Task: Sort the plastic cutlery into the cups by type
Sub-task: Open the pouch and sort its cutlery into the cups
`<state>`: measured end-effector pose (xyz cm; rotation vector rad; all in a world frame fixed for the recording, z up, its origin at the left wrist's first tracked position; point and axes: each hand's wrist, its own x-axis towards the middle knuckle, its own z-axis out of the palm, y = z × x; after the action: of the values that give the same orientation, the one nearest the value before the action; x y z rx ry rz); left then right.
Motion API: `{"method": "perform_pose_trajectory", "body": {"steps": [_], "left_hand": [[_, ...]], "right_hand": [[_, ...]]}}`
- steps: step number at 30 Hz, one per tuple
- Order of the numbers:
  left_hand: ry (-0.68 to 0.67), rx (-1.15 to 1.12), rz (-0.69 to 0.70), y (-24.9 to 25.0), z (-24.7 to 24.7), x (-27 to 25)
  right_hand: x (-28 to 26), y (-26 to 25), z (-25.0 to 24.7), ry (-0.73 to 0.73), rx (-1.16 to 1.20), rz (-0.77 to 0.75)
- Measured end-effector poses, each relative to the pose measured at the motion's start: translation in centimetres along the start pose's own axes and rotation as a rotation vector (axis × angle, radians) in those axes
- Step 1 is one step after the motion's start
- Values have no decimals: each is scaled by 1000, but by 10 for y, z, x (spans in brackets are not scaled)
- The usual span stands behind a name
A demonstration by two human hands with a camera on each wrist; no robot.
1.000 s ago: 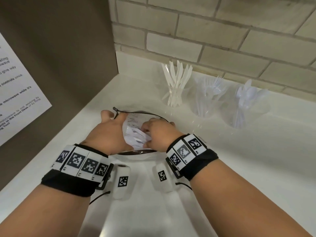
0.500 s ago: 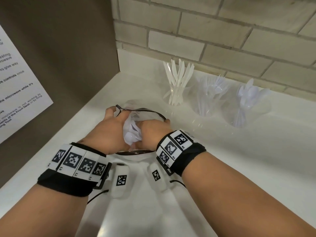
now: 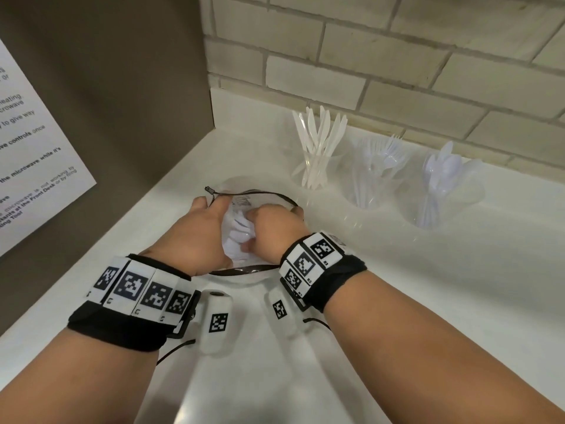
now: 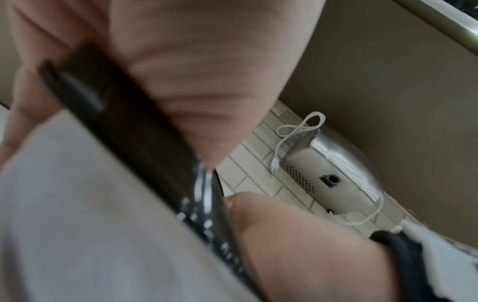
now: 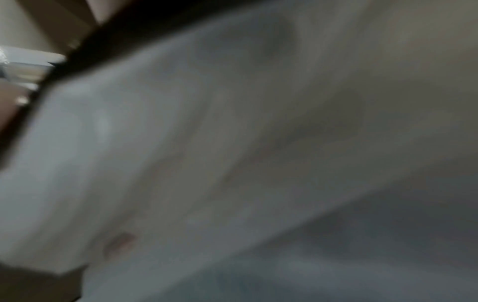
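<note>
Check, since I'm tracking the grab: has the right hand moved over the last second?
Yes. The right hand shifted left within the bag, away from the fixed knife cup.

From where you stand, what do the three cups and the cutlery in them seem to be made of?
The three cups look like thin clear plastic, glossy: the counter shows through them. The knives look like opaque white plastic, matte. The forks and spoons seem a paler, slightly translucent plastic.
</note>
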<state>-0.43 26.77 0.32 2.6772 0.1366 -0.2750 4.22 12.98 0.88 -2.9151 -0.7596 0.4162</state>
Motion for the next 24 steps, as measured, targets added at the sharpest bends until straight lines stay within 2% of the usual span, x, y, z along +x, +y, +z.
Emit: {"method": "perform_pose_trajectory", "body": {"steps": [3, 8, 13, 18, 24], "left_hand": [[33, 2, -26, -2, -4, -2], [19, 18, -39, 1, -9, -6], [-12, 24, -41, 8, -11, -10], [-36, -6, -46, 8, -10, -11], [-39, 17, -77, -4, -13, -11]], "right_hand": [[0, 0, -8, -13, -3, 16], [-5, -4, -8, -116, -85, -61], [-5, -12, 0, -60, -98, -17], [-6, -24, 4, -181, -176, 52], [-7, -7, -7, -150, -4, -41]]}}
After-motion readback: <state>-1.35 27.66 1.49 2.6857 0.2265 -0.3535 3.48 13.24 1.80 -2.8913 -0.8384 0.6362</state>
